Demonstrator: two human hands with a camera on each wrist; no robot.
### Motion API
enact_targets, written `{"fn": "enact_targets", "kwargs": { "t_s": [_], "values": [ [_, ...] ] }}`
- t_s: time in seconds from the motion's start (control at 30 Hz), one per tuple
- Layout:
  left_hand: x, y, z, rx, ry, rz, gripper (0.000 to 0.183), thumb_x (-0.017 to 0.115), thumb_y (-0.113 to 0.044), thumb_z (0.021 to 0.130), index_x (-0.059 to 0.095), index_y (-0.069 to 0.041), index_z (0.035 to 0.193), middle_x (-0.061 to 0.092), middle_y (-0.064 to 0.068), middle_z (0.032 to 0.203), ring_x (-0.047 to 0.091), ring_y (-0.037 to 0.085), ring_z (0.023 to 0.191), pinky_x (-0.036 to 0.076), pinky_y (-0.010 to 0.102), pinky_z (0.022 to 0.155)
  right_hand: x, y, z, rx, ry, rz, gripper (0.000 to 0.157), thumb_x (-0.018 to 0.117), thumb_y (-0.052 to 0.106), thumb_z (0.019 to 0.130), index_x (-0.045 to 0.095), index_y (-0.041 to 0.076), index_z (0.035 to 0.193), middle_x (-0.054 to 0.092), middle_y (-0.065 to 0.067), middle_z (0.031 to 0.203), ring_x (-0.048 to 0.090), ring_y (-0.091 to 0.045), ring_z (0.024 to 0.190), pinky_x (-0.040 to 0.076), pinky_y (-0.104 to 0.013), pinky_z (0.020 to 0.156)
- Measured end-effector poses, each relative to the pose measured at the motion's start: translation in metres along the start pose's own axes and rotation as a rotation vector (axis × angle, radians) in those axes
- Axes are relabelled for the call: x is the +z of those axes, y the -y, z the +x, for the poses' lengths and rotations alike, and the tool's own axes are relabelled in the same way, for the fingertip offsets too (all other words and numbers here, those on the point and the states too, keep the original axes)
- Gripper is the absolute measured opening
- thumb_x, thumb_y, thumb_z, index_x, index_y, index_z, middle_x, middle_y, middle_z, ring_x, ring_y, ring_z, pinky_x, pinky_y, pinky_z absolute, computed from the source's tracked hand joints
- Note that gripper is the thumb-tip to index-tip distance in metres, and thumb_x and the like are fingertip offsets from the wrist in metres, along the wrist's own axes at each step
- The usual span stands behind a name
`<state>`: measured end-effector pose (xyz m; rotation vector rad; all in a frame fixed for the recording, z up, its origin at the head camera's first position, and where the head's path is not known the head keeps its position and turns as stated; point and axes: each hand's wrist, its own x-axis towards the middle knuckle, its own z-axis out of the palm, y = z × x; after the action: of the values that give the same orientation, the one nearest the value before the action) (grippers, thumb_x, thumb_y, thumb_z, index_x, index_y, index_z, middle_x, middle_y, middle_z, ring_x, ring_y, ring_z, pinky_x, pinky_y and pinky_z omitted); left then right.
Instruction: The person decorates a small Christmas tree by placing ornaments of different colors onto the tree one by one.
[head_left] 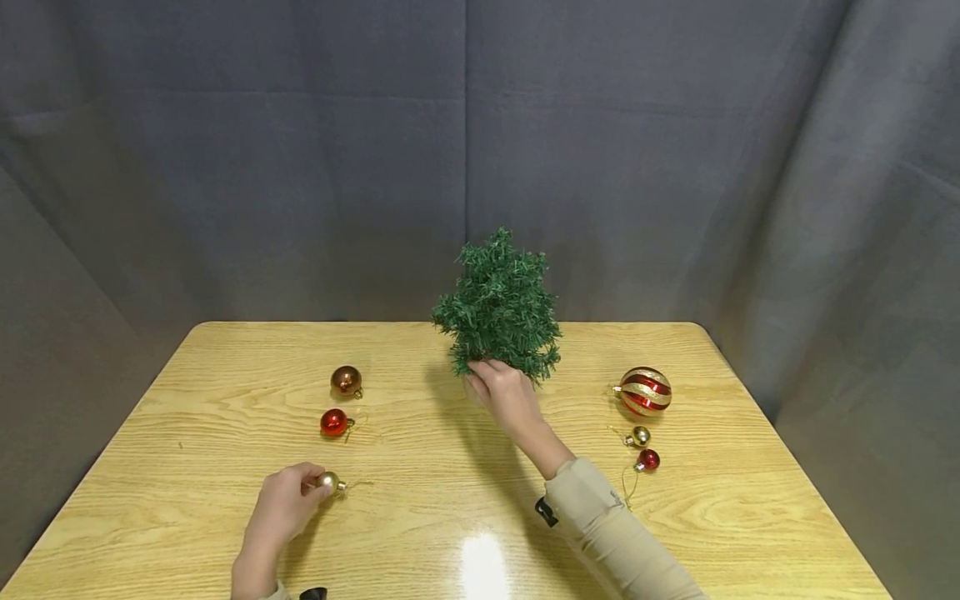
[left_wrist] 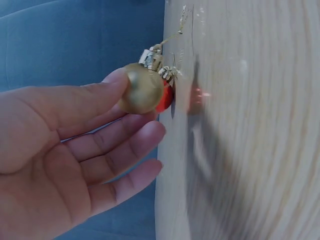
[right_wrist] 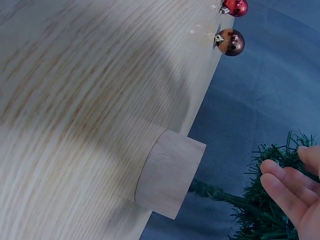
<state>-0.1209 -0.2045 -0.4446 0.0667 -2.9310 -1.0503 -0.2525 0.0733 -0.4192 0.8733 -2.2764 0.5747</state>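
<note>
My left hand (head_left: 281, 508) pinches a small gold bauble (left_wrist: 142, 89) between thumb and forefinger, at the table's front left. The bauble's cap and string point away from the fingers. The other fingers are loosely bent in the left wrist view. My right hand (head_left: 508, 398) reaches the lower front branches of a small green artificial Christmas tree (head_left: 498, 300). In the right wrist view its fingertips (right_wrist: 272, 182) lie against the needles; whether they pinch a branch is hidden. The tree's wooden base (right_wrist: 170, 175) stands on the table.
A brown bauble (head_left: 347, 381) and a red bauble (head_left: 333, 422) lie on the left of the wooden table (head_left: 420, 533). At the right lie a large striped red-and-gold bauble (head_left: 646, 392), a small gold bauble (head_left: 641, 436) and a small red bauble (head_left: 648, 460). Grey curtains (head_left: 322, 167) hang behind.
</note>
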Motion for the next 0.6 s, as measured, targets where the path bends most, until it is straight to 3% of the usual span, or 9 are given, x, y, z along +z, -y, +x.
{"fn": "enact_targets", "kwargs": {
  "t_s": [0.27, 0.6],
  "values": [
    [0.002, -0.014, 0.004, 0.032, -0.050, -0.075, 0.026, 0.065, -0.003, 0.079, 0.060, 0.014, 0.099, 0.063, 0.013, 0.083, 0.058, 0.023, 0.073, 0.048, 0.036, 0.063, 0.001, -0.001, 0.001, -0.027, -0.052, 0.013, 0.015, 0.068, 0.002, 0.078, 0.067, -0.001, 0.093, 0.064, -0.012, 0.080, 0.063, -0.022, 0.065, 0.051, -0.029, 0.055],
    [0.006, -0.033, 0.010, 0.072, -0.122, -0.133, 0.025, 0.065, -0.002, 0.079, 0.061, 0.011, 0.099, 0.063, 0.013, 0.084, 0.058, 0.024, 0.075, 0.048, 0.033, 0.063, 0.000, 0.001, -0.001, -0.031, -0.040, 0.015, 0.015, 0.066, 0.006, 0.080, 0.066, 0.000, 0.094, 0.064, -0.011, 0.081, 0.062, -0.022, 0.065, 0.051, -0.029, 0.055]
  ]
}}
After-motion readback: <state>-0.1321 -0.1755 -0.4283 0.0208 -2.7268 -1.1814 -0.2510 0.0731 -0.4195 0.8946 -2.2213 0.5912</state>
